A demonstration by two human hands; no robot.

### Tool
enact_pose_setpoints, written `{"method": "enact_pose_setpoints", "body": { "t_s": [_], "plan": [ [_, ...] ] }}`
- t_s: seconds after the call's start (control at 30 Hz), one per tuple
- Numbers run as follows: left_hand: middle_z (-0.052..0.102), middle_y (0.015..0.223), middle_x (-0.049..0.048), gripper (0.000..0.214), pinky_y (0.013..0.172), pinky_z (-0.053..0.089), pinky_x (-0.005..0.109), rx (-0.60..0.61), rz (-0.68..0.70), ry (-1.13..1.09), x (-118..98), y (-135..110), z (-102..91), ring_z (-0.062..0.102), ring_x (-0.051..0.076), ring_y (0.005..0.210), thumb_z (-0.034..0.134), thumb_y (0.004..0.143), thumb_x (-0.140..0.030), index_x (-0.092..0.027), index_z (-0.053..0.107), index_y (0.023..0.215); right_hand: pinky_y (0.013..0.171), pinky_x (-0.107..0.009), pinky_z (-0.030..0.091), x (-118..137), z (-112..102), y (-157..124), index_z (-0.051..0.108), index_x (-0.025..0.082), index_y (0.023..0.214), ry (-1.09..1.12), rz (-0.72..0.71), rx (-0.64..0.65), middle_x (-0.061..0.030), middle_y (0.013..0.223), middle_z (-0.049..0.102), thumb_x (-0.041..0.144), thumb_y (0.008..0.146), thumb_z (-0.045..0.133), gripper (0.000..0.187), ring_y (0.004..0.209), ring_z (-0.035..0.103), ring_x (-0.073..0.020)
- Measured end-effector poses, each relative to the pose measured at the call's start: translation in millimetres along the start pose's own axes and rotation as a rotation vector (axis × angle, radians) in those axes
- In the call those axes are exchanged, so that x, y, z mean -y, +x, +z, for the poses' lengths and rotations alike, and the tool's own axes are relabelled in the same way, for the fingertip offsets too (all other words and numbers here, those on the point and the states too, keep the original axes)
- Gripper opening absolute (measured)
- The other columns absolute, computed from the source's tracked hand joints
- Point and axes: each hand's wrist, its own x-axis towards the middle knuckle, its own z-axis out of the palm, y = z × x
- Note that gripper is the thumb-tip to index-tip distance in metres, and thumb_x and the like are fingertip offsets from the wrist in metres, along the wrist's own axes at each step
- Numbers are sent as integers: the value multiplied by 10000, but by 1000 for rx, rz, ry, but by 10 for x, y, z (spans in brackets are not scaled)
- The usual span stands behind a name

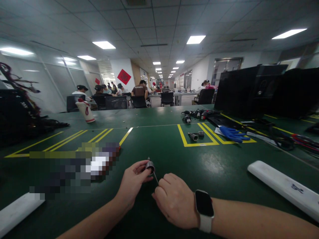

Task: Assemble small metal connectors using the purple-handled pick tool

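A small grey metal part [150, 165], round and hollow like a cup with a narrow tip on its far side, is held in the fingers of my left hand [133, 179] above the green table. My right hand [174, 198], a watch [204, 202] on its wrist, is closed on a thin metal rod [156, 178]. The rod's far end reaches the open side of the metal part. Whatever handle the rod has is hidden in my right fist, so its kind does not show.
Similar metal pieces [193, 136] lie inside a yellow-taped square [184, 139]. Right of them is a blue glove [231, 133]. White bars [281, 186] flank my arms. Cables, a black case [239, 88] and a white container [86, 112] stand farther back. Pixelated items lie left.
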Motion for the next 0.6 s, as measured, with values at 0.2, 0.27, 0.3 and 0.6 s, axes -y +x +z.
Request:
{"method": "enact_pose_setpoints", "body": {
  "t_s": [0.2,0.27,0.3,0.6],
  "plan": [
    [689,849,99,346,631,553,300,17,-1,2,-2,-7,-3,652,226,812,674,632,-216,-94,608,949,537,-322,257,-3,8,-16,527,147,685,20,-13,-2,-29,648,495,187,880,412,230,604,393,-168],
    [692,856,99,335,633,555,298,18,-6,5,-11,-13,-3,655,226,817,670,639,-205,-97,608,951,535,-320,258,-10,4,-14,528,146,689,27,-22,-3,-28,646,491,186,879,413,226,601,391,-166],
    [694,864,100,332,634,556,297,16,-9,7,-15,-15,-3,656,226,820,668,641,-198,-99,609,953,535,-319,259,-13,1,-11,529,145,690,27,-24,-6,-28,644,491,185,878,416,223,599,390,-165],
    [696,889,96,313,630,560,283,42,-14,22,18,14,-14,658,219,833,660,673,-206,-110,607,965,525,-318,263,-20,12,-10,532,144,679,12,-29,-34,-29,628,491,185,870,424,223,590,396,-168]
  ]
}}
